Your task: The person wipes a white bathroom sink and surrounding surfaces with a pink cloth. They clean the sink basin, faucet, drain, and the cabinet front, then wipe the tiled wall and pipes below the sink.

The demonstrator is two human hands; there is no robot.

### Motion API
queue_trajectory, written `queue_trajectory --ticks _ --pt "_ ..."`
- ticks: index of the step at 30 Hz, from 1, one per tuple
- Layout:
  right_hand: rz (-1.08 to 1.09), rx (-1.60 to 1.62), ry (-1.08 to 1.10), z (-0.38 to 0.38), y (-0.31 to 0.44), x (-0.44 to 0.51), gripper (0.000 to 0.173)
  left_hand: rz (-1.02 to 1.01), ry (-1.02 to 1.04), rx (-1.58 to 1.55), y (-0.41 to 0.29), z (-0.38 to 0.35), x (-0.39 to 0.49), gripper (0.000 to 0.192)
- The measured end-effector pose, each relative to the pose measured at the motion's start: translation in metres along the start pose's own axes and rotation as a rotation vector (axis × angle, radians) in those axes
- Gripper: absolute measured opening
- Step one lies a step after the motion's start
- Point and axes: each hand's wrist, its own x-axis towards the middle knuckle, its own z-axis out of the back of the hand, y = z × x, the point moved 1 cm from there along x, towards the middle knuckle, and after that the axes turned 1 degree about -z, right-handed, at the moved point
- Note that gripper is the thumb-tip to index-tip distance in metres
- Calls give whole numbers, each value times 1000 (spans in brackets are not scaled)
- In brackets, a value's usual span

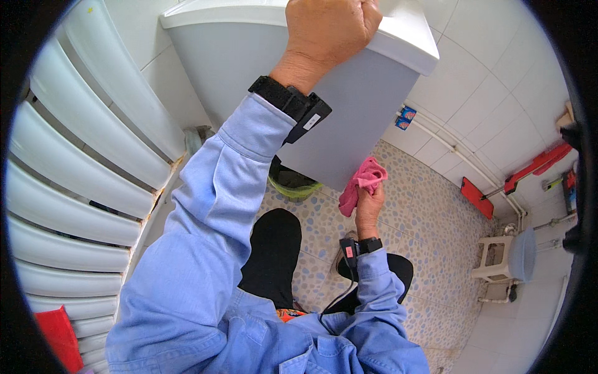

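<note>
My left hand [334, 28] is at the white ceramic washbasin's front rim [224, 15], back of the hand towards me. Its fingers look curled, but most are hidden at the top of the view. Under the basin is a smooth grey cabinet panel [345, 107]. Down by the panel's lower right corner, my right hand [370, 205] grips a bunched pink cloth [363, 180]. The cloth overlaps the panel's edge in view; I cannot tell whether it touches it. Both wrists carry black strapped devices.
A bin with a yellow-green liner [299, 190] stands below the panel. White curved slats [88, 187] fill the left side, with a red cloth [58, 336]. Along the right wall are pipes [448, 145], a red-headed tool [476, 197], a stool [495, 257] and a blue basin [522, 255].
</note>
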Motion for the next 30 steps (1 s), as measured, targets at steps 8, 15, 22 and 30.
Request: queue_trajectory --ticks 8,15,22,30 --pt "1115 -391 -131 -26 152 54 42 -29 14 38 1 0 2 28" --pt "1397 -928 218 -27 47 -9 34 -21 -4 2 2 -2 0 29" --pt "1366 -983 211 -42 109 -2 32 -68 12 7 3 5 3 31" --pt "1533 -995 7 -39 124 34 39 -9 139 -58 6 -2 1 32"
